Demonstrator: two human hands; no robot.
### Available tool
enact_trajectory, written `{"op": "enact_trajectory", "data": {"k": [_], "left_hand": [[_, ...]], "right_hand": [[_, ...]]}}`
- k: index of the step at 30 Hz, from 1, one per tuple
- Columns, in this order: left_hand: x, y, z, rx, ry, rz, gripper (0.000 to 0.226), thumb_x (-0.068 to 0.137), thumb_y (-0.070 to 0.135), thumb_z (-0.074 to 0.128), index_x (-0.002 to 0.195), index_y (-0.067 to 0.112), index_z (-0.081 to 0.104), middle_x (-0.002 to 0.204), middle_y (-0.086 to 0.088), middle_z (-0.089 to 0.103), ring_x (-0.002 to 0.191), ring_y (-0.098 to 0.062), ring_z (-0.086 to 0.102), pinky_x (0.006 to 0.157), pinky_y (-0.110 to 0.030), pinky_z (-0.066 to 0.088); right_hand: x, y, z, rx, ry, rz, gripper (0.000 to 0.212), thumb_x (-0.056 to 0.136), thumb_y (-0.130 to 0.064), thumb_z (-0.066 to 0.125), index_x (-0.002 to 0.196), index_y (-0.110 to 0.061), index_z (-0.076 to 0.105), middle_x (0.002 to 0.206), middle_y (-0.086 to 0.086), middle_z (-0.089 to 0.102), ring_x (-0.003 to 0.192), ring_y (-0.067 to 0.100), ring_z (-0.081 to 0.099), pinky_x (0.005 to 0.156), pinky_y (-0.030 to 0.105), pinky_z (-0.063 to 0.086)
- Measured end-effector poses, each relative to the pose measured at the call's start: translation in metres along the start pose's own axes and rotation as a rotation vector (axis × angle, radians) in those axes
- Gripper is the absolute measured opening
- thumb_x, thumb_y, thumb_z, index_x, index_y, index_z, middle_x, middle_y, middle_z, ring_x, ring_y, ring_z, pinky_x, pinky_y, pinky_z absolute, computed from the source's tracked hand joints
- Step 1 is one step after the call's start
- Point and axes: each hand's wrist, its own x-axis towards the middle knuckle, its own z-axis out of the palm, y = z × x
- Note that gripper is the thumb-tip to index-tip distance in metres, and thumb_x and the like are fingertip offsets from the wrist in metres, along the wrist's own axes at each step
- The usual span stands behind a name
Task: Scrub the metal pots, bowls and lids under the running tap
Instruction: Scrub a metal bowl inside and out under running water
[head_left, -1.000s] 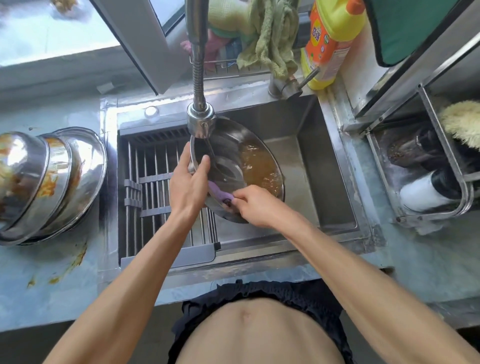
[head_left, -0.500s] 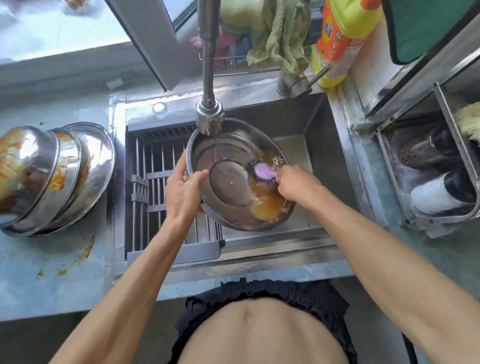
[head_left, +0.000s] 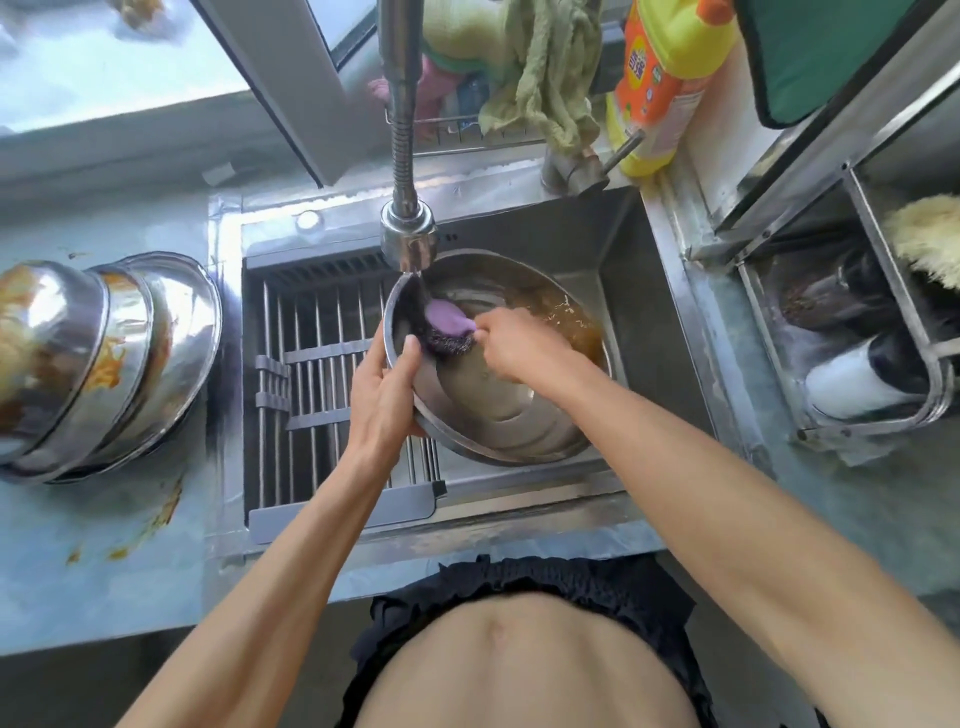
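Scrubber travel has crossed from the right side to the left inner wall under the tap stream of the round steel bowl (head_left: 498, 405), held tilted over the sink: right hand (head_left: 511, 345) fingers clamped on the purple-backed steel-wool scrubber (head_left: 444, 327), left hand (head_left: 384, 395) fingers gripping the rim, brown residue remaining at right.

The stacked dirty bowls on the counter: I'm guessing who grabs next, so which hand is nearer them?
Left. The left hand grips the bowl rim on the side toward the stacked bowls; the right hand scrubs farther away.

The left hand (head_left: 382, 397) curls in a grip, thumb up. The right hand (head_left: 511, 345) seems pinched shut, just beside it, forearms converging.
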Motion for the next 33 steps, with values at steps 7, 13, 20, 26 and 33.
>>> {"op": "enact_trajectory", "data": {"k": [7,13,20,26,33], "left_hand": [[-0.009,0.007,0.008,-0.018,0.014,-0.133,0.018,0.104,0.038,0.054,0.117,0.036,0.066,0.103,-0.008,0.073,0.08,-0.033,0.076,0.057,-0.058,0.062],[0.011,0.022,0.014,0.131,-0.086,-0.15,0.019,0.102,0.04,0.053,0.113,0.029,0.064,0.107,-0.008,0.071,0.088,-0.031,0.073,0.055,-0.046,0.062],[0.033,0.042,0.026,0.268,-0.125,-0.297,0.027,0.101,0.036,0.055,0.112,0.012,0.06,0.115,-0.019,0.062,0.091,-0.042,0.069,0.054,-0.049,0.062],[0.05,0.078,0.039,0.418,-0.199,-0.311,0.024,0.099,0.027,0.054,0.109,0.006,0.058,0.116,-0.018,0.059,0.088,-0.039,0.068,0.058,-0.05,0.063],[0.052,0.07,0.043,0.489,-0.19,-0.273,0.027,0.097,0.027,0.053,0.11,0.004,0.058,0.11,-0.022,0.064,0.079,-0.042,0.073,0.05,-0.045,0.062]], "right_hand": [[-0.022,0.05,0.003,0.005,0.146,0.201,0.021,0.097,-0.036,0.048,0.099,-0.019,0.06,0.111,0.012,0.064,0.097,0.036,0.061,0.072,0.035,0.044],[-0.059,0.101,-0.008,0.092,0.204,0.475,0.053,0.085,-0.037,0.072,0.127,-0.011,0.055,0.11,0.011,0.064,0.097,0.031,0.061,0.069,0.031,0.041],[-0.056,0.114,0.015,0.408,0.115,0.605,0.035,0.087,-0.012,0.058,0.12,-0.002,0.058,0.104,0.013,0.062,0.088,0.03,0.062,0.067,0.029,0.042],[-0.047,0.115,0.018,0.491,0.107,0.622,0.018,0.092,-0.03,0.058,0.1,-0.015,0.052,0.09,0.01,0.052,0.053,0.017,0.039,0.043,0.02,0.026],[-0.053,0.118,0.034,0.575,0.125,0.611,0.028,0.09,-0.02,0.06,0.115,-0.007,0.061,0.101,0.014,0.062,0.077,0.025,0.06,0.055,0.023,0.037]]}}
